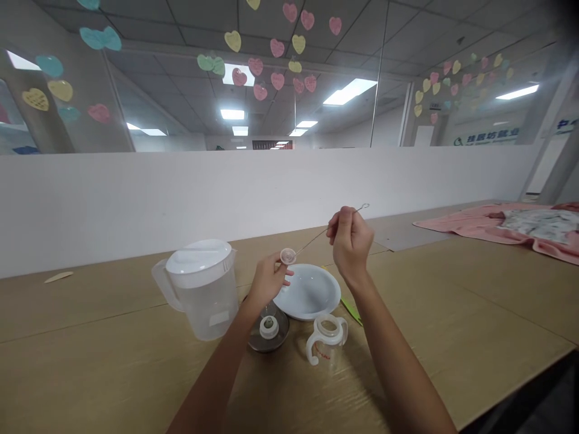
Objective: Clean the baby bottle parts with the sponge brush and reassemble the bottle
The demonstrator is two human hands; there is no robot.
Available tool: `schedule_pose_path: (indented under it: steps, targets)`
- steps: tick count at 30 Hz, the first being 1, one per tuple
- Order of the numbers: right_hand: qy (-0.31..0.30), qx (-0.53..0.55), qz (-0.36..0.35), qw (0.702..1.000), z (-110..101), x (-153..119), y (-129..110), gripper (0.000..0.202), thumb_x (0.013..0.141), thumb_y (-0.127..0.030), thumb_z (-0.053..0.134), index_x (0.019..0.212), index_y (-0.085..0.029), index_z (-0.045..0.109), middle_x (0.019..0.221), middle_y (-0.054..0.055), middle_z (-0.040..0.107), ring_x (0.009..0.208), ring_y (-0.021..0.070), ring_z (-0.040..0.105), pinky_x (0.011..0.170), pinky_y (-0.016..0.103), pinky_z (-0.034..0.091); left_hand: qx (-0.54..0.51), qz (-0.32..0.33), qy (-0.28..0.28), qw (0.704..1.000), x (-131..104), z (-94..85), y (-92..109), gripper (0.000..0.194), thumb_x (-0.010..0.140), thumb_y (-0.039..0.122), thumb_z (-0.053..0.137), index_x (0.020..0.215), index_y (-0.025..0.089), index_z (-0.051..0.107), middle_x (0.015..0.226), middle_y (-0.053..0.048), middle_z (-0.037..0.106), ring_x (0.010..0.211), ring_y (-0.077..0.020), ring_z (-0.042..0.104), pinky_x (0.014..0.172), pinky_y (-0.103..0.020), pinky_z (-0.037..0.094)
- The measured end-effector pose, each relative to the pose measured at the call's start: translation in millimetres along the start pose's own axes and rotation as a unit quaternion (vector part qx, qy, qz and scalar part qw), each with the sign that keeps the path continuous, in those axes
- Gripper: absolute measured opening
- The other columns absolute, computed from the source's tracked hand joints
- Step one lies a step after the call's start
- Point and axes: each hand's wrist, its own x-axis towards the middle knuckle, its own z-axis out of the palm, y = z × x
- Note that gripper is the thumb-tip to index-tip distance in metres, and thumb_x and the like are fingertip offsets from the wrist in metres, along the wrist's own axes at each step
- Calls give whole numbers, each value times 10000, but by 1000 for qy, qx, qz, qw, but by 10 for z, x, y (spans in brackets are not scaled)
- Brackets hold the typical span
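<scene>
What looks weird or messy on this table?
Nothing looks spilled or broken. The jug, white bowl and two-handled bottle all stand upright. The one slightly odd thing is a flat, pale piece lying by itself on the table, left of the jug; I can't tell what it is.

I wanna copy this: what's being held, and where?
Left fingers: small clear round piece, by its edge. Right fingers: thin wire, near its looped end.

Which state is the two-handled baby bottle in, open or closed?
Open. The two-handled baby bottle stands upright on the table, and its round mouth shows no cap or nipple over it.
</scene>
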Motion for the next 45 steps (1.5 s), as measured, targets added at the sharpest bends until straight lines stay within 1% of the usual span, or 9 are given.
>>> schedule_pose_path:
  steps: [2, 4, 9, 12, 20, 25, 33, 41, 45]
  targets:
    - [53, -12, -51, 997, -39, -43, -111, 472, 938, -525, 305, 638, -195, 462, 501, -41, 474, 413, 67, 435, 441, 198, 352, -19, 9, 7, 1000, 16, 13, 13, 212, 832, 172, 457, 955, 111, 619, 973, -105, 652, 709, -149, 670, 481, -195, 549]
    - [73, -30, -93, 992, -38, -75, -152, 456, 960, -474, 284, 643, -196, 459, 504, -41, 475, 406, 63, 429, 443, 198, 349, -36, 19, 8, 999, 20, 20, 28, 204, 824, 171, 471, 946, 114, 623, 948, -96, 656, 729, -148, 667, 518, -203, 563]
    - [17, -113, -231, 966, 61, -130, -128, 400, 979, -343, 312, 642, -190, 462, 515, -26, 511, 423, 60, 453, 454, 189, 334, -53, 50, -14, 997, -16, 27, 44, 218, 793, 238, 522, 943, 135, 642, 968, -85, 662, 832, -181, 658, 576, -240, 581]
    - [10, -137, -274, 952, 102, -154, -141, 384, 980, -284, 316, 631, -191, 447, 515, -22, 522, 415, 58, 442, 444, 187, 319, -54, 65, -25, 996, -43, 10, 35, 250, 797, 290, 514, 950, 138, 641, 997, -89, 653, 855, -192, 643, 613, -273, 582]
    - [-7, -126, -278, 952, 95, -198, -233, 402, 981, -280, 319, 609, -190, 440, 525, -21, 526, 421, 57, 443, 447, 194, 325, 40, 139, -31, 989, -37, -54, 49, 168, 767, 216, 452, 788, 149, 605, 798, -34, 628, 807, -175, 575, 720, -269, 478]
    - [9, -156, -289, 944, 66, -180, -246, 401, 981, -291, 324, 617, -187, 458, 521, -18, 531, 424, 61, 448, 444, 196, 323, 6, 129, -57, 990, -77, -52, 108, 181, 795, 242, 429, 819, 156, 587, 836, -34, 611, 800, -166, 558, 706, -253, 460]
    - [4, -166, -264, 950, 27, -135, -242, 417, 985, -321, 305, 621, -189, 458, 533, -12, 540, 435, 59, 457, 457, 191, 324, 6, 115, -63, 991, -99, -63, 181, 114, 732, 226, 454, 742, 161, 547, 732, -3, 550, 736, -157, 520, 665, -243, 415]
    - [-4, -160, -264, 951, 10, -147, -255, 404, 982, -319, 317, 623, -194, 453, 534, -10, 538, 441, 65, 466, 457, 197, 331, -13, 109, -57, 992, -148, -71, 230, 119, 774, 240, 481, 757, 158, 565, 764, -14, 569, 755, -156, 535, 690, -253, 454]
    - [-42, -132, -276, 951, 31, -173, -259, 410, 982, -313, 312, 619, -191, 459, 537, -7, 533, 458, 69, 474, 471, 201, 337, -69, 82, -54, 993, -162, -44, 215, 240, 837, 357, 460, 899, 160, 584, 947, -64, 603, 848, -175, 578, 720, -276, 497]
